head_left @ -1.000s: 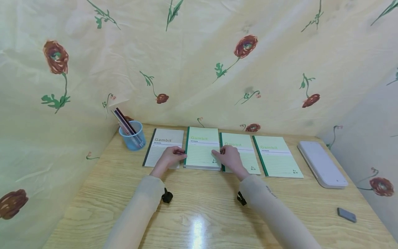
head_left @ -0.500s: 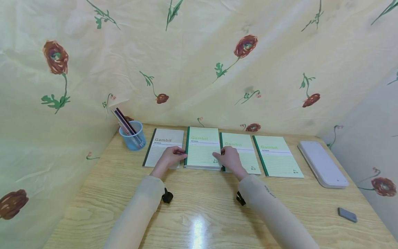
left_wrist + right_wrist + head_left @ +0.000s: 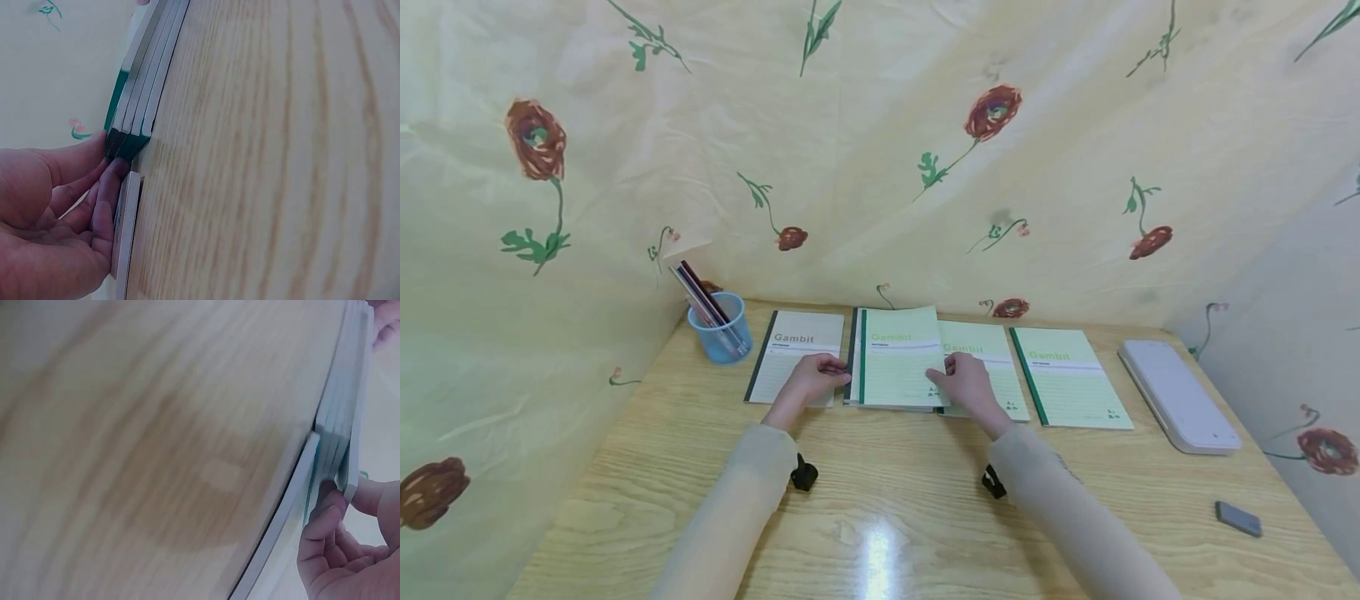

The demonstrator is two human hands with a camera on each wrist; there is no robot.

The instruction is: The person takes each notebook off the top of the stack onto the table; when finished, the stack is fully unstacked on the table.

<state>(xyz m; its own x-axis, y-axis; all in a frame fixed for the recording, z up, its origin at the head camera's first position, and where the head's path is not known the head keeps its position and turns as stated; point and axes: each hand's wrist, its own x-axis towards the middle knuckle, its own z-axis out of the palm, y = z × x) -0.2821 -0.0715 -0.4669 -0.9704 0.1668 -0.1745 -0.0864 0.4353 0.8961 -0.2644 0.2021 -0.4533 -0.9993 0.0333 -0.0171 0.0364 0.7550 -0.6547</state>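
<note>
In the head view, a pale green notebook [image 3: 898, 354] with a dark green spine lies skewed on top of a small stack of notebooks [image 3: 852, 367], shifted to the right. My right hand [image 3: 967, 385] pinches its right edge between thumb and fingers; the right wrist view shows that corner lifted slightly off the stack [image 3: 334, 428]. At the stack's left side is my left hand [image 3: 808, 382]. Its thumb and fingertips touch the spines of the stack [image 3: 128, 140], seen close in the left wrist view, with the fingers loosely bent.
A grey notebook [image 3: 790, 333] lies left of the stack, partly under my left hand. Two green notebooks [image 3: 977, 342] [image 3: 1067, 375] lie to the right. Further out are a blue pencil cup [image 3: 721, 333], a white flat device [image 3: 1180, 396] and a small grey object [image 3: 1238, 518]. A flowered cloth hangs behind.
The top green notebook has slid right with my right hand, uncovering the dark spine of the notebook beneath. My left hand has stayed in place.
</note>
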